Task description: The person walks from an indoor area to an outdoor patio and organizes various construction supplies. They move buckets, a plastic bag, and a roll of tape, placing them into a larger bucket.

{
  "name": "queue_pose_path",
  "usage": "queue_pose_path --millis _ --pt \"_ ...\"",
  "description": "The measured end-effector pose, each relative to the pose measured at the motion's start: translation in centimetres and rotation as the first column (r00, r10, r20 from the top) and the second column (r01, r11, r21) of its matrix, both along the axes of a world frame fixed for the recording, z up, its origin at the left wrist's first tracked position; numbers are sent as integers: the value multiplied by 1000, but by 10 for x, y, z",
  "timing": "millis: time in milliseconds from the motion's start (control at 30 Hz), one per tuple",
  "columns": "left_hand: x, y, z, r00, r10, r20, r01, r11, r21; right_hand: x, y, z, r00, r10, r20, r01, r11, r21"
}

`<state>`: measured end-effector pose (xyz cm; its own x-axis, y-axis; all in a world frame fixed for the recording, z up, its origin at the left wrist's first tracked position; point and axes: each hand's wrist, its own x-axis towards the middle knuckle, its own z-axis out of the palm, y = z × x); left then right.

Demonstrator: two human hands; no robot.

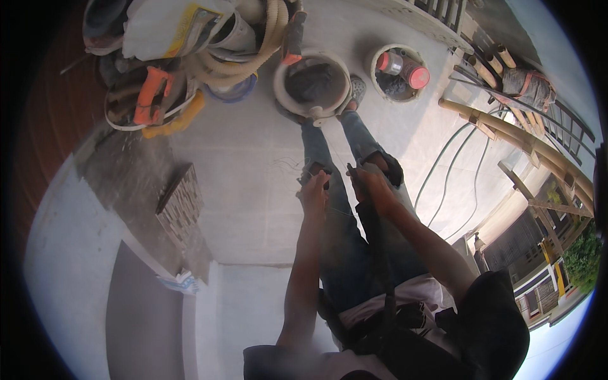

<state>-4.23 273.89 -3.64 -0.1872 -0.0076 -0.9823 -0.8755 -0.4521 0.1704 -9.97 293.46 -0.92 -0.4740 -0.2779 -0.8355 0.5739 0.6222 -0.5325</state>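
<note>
My left hand [315, 193] is closed in front of my left knee. Fine, pale strands like wire or string [296, 166] stick out beside its fingers. Close by, my right hand [373, 187] is closed round a small dark object [351, 171] whose slim tip points away from me; its kind is not clear. A faint thin line runs near the two hands, and I cannot tell which one holds it. Beyond them, a round bucket [284, 95] with dark contents stands between my feet.
A second bucket [375, 82] to the right holds red-lidded jars. Tubs, a ribbed hose [271, 44] and an orange-handled saw [152, 95] crowd the far left. A tile panel [182, 196] leans left. Bamboo poles [506, 133] and thin hoses [448, 158] lie right.
</note>
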Motion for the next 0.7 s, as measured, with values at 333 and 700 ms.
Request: queue_pose_path --millis 333,700 --pt "-6 67 -83 986 -159 -47 128 913 -386 -1 32 -78 899 429 87 -413 897 -157" --pt "10 14 -49 991 -129 18 124 891 -436 -30 70 -350 796 -87 600 486 683 -546"
